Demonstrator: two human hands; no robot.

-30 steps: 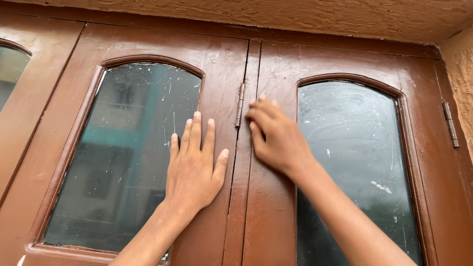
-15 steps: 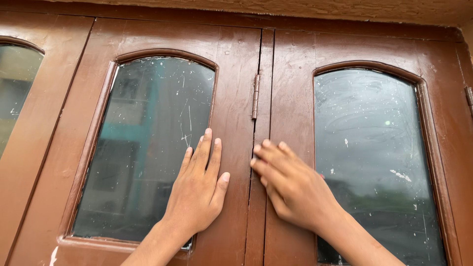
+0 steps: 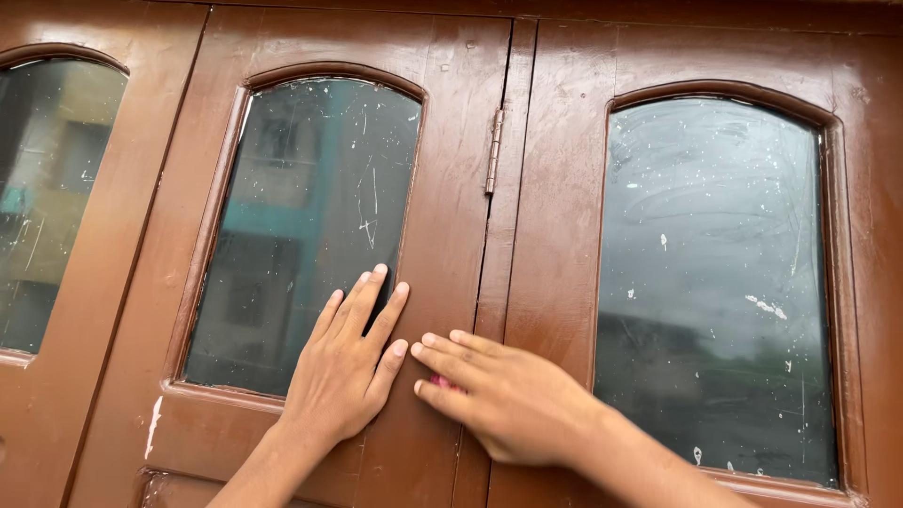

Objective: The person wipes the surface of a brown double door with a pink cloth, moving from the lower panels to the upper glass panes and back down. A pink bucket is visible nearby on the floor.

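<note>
Right hand: right hand [image 3: 503, 400] is lying near 6 o'clock across the crack between the two window leaves, fingers pressed together over something pink [image 3: 444, 383] that is peeking out beneath them; it is pinching or pressing that thing against the wood.
Left hand: left hand [image 3: 346, 362] is resting flat at 7 o'clock, fingers slightly spread, tips on the dark glass pane [image 3: 301, 235], palm on the brown frame [image 3: 442, 188].
Doing it well: rubbing is likely going best with steady pressure along the grain, while the flat hand is bracing the leaf so it is not swinging.
Hinge: hinge [image 3: 493, 150] is sitting at 12 o'clock on the crack, well above both hands.
Far panes: right pane [image 3: 715, 273] at 3 o'clock is showing smears and white specks.
Hard to make out: the pink thing is mostly covered, so its kind is not telling; the right hand is blurring; the window's lower edge is being cut off.
</note>
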